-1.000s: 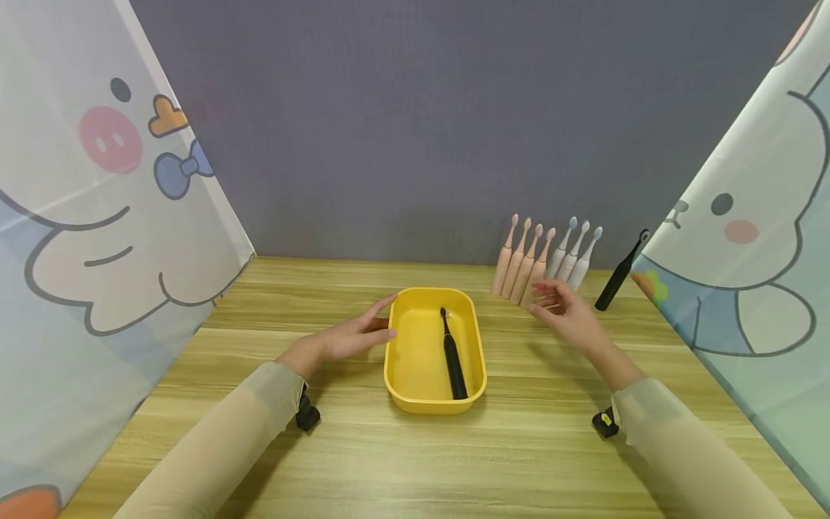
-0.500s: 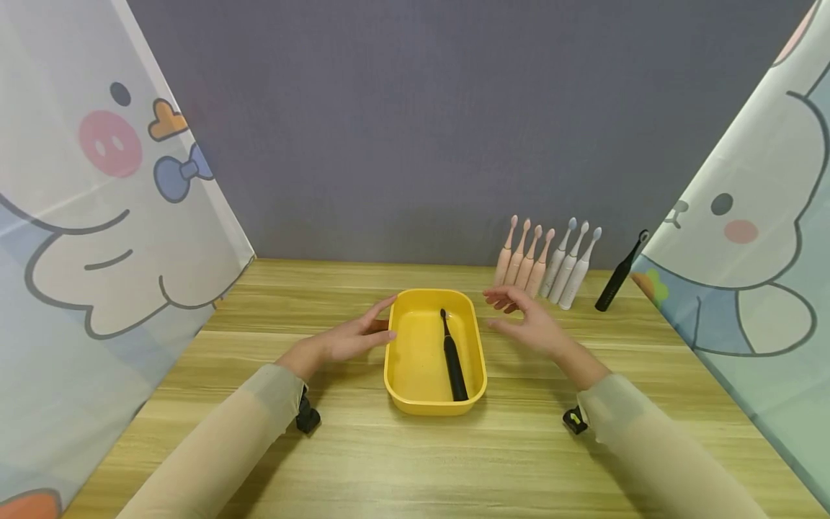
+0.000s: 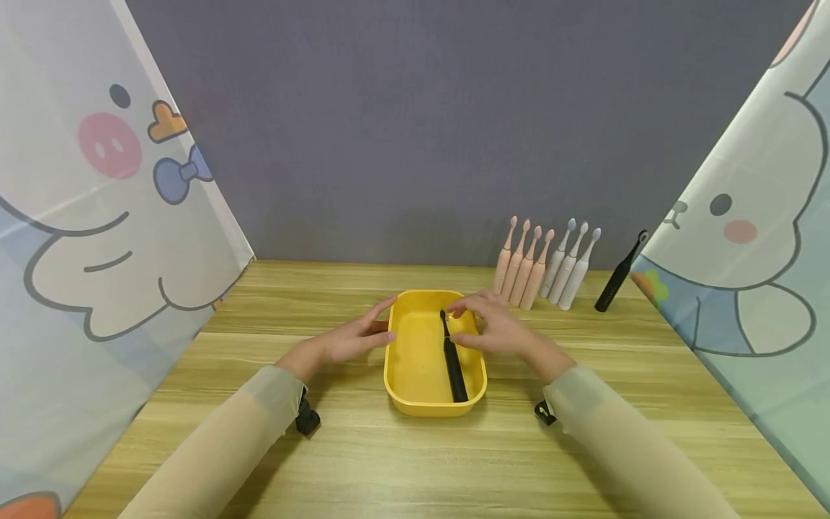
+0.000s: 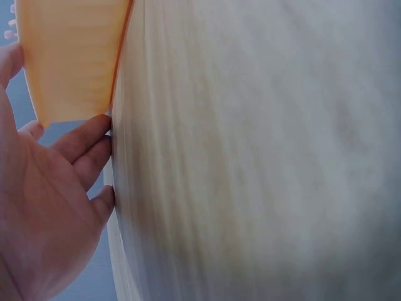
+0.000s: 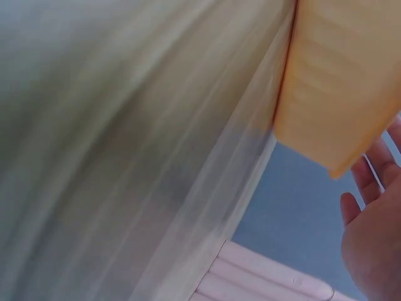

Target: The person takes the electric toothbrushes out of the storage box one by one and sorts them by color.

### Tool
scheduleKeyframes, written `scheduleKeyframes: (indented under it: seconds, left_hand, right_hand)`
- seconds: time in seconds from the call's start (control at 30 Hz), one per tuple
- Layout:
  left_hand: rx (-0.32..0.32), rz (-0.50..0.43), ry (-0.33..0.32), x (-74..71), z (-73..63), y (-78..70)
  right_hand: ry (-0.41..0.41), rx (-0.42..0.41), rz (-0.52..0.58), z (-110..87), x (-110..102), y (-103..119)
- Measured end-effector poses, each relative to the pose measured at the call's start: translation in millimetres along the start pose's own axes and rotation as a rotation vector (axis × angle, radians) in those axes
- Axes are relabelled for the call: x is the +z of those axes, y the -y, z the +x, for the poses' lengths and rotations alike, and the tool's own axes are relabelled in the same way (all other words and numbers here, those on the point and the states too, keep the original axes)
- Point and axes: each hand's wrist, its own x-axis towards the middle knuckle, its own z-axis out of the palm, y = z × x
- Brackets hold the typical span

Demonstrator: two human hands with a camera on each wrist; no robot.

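Note:
A yellow plastic tray (image 3: 402,401) lies on the wooden table with a black electric toothbrush (image 3: 454,367) inside it, brush head towards the back. My left hand (image 3: 344,339) rests against the tray's left side, thumb and fingers spread at the rim; the left wrist view shows its fingertips low by the tray wall (image 4: 75,63). Over the tray's right rim reaches my right hand (image 3: 496,328), thumb and fingers apart above the toothbrush's neck, nothing held between them. In the right wrist view the fingers (image 5: 369,175) are partly hidden behind the tray's wall (image 5: 338,81).
Several pink electric toothbrushes (image 3: 521,277) stand in a row at the back right, beside 3 white ones (image 3: 566,277). Farther right stands another black electric toothbrush (image 3: 619,277). A grey panel (image 3: 415,144) closes off the back, with cartoon-printed cloths on both sides.
My right hand has moved left from in front of the standing toothbrushes to over the tray's right side. My left hand and the tray have stayed in place.

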Motion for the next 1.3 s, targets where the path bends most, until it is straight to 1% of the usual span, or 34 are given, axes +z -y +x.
scheduleKeyframes:
  seconds: [0.17, 0.3, 0.5, 0.73, 1.07, 1.3]
  left_hand:
    - [0.018, -0.01, 0.009, 0.1, 0.6, 1.7]
    - [0.02, -0.017, 0.009, -0.5, 0.9, 1.4]
    - [-0.004, -0.014, 0.0, -0.6, 0.7, -1.0]
    - [-0.017, -0.005, 0.0, 0.0, -1.1, -1.7]
    - [-0.023, 0.009, -0.005, 0.0, -0.4, -0.1]
    - [-0.009, 0.011, 0.0, -0.6, -0.2, 0.3]
  right_hand:
    - [0.079, -0.01, -0.042, 9.4, 5, 3]
    - [0.126, 0.002, -0.082, 14.3, 7, 3]
    - [0.208, 0.049, -0.138, 17.9, 8, 1]
    - [0.287, 0.067, -0.188, 22.1, 9, 3]
    - [0.325, 0.081, -0.244, 25.1, 10, 4]
    - [0.335, 0.083, -0.258, 25.6, 10, 3]
